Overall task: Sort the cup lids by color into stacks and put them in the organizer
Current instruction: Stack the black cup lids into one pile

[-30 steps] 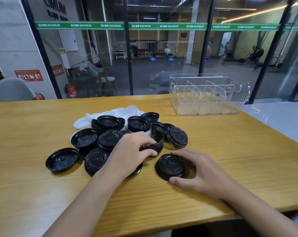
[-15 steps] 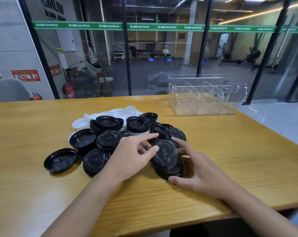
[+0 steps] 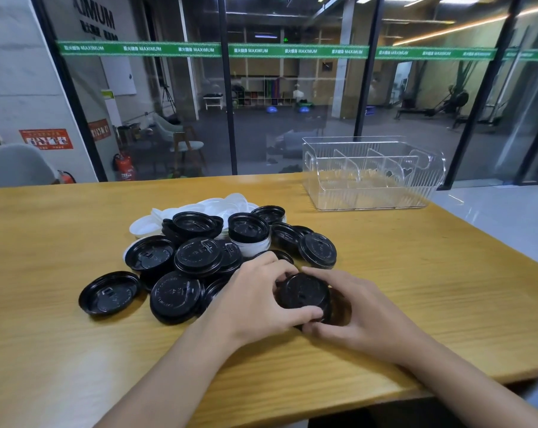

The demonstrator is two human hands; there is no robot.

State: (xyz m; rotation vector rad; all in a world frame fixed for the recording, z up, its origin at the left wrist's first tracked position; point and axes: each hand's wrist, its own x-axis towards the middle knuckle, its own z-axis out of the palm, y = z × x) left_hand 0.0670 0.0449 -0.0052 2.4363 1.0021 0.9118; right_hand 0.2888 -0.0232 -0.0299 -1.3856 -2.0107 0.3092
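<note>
A small stack of black lids (image 3: 303, 296) sits on the wooden table (image 3: 416, 288) near the front. My left hand (image 3: 255, 299) grips the stack from the left, thumb under its near edge. My right hand (image 3: 359, 310) cups it from the right, fingers curled round the rim. Behind them lies a pile of several loose black lids (image 3: 199, 257), with white lids (image 3: 199, 208) at the pile's back. A clear plastic organizer (image 3: 372, 174) with dividers stands at the far right of the table and holds nothing.
One black lid (image 3: 108, 295) lies upside down apart from the pile on the left. A glass wall runs behind the table's far edge. The table's right edge drops off beyond the organizer. A grey chair (image 3: 17, 165) stands at the far left.
My left hand picked a black lid from the pile and set it on the lid under my right hand. Both hands now close round that stack.
</note>
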